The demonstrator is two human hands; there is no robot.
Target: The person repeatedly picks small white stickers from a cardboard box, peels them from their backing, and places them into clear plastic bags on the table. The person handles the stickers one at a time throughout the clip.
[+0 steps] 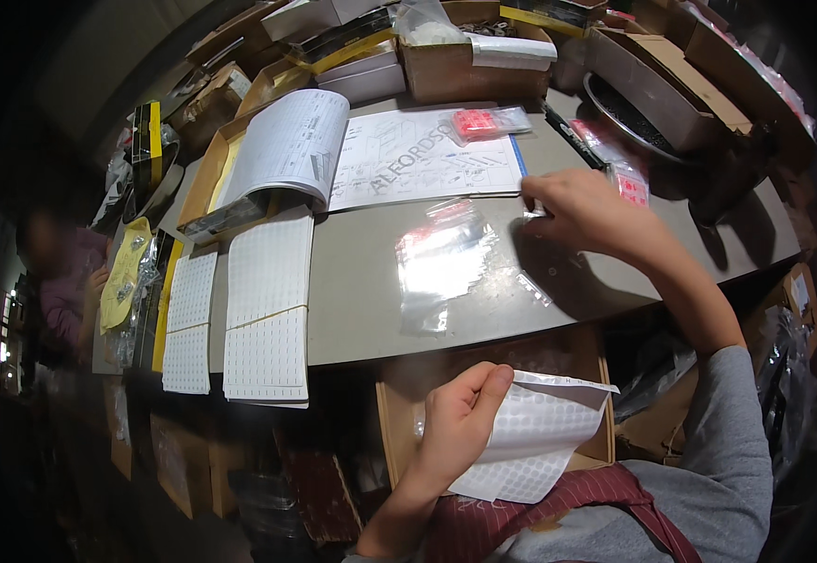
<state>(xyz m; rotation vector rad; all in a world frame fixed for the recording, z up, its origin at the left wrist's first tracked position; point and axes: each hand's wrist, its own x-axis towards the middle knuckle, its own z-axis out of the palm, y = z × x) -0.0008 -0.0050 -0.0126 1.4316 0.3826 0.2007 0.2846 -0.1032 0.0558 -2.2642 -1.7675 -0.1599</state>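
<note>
My left hand is closed on a white sheet of round stickers, thumb on top, near my lap. The sheet curls and hangs over an open drawer below the table edge. Out over the table, my right hand has its thumb and fingers drawn together. A small pale bit shows at its fingertips, too small to name. Left of that hand lies a fanned stack of clear plastic bags with red marks. Small clear pieces rest on the tabletop beside the bags.
Behind lies an open binder of drawings with a red-labelled packet on it. Banded stacks of printed sheets overhang the front left edge. Cardboard boxes line the back, a dark round tray the right. Another person is far left.
</note>
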